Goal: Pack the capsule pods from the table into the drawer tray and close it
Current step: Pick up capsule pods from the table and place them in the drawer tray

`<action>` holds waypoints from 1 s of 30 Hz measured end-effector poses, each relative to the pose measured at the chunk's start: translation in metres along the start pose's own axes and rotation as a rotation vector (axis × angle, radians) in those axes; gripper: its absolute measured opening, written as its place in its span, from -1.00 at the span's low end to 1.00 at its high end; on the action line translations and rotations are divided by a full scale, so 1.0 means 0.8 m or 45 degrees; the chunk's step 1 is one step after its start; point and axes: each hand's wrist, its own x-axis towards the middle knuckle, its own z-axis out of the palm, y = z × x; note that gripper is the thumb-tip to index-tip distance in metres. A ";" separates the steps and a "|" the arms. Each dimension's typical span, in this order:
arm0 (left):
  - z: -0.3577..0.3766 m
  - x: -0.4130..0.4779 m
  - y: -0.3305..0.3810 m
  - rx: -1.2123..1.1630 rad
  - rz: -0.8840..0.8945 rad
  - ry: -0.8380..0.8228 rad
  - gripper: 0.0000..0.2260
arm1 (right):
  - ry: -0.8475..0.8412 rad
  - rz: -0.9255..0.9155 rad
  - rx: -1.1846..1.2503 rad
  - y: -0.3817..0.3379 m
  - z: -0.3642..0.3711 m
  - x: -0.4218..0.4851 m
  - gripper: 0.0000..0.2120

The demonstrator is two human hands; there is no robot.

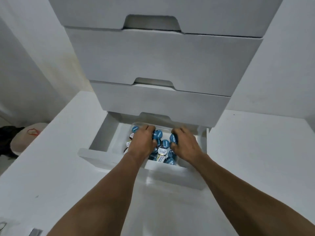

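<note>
Here, the open drawer [100, 135] carries a clear tray [163, 128] heaped with capsule pods [162, 151].
The left hand [142, 142] and right hand [186, 144] each grip pods, fingers curled.

I am watching blue crowding against white.
The round blue-lidded capsule pods [165, 143] are carrying white lettering, while the pale cream-lidded pods [162, 151] among them are showing dark print. The plain white drawer cabinet [162, 57] and its open white drawer [170, 176] are reading uniform grey-white; the beige rounded object [23, 142] at left is bearing a red squiggle [32, 132].
</note>
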 end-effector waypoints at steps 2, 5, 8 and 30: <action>0.012 0.015 -0.006 -0.023 -0.005 -0.060 -0.64 | 0.009 0.023 0.041 0.007 0.008 0.007 -0.66; 0.031 0.034 -0.012 -0.065 0.015 -0.131 -0.61 | 0.090 0.061 0.126 0.015 0.018 0.011 -0.74; 0.051 0.047 -0.018 -0.111 0.098 -0.112 -0.66 | 0.120 0.104 0.129 0.020 0.028 0.017 -0.76; 0.113 0.109 -0.046 0.182 0.479 -0.379 -0.61 | 0.072 -0.060 -0.261 0.046 0.069 0.071 -0.89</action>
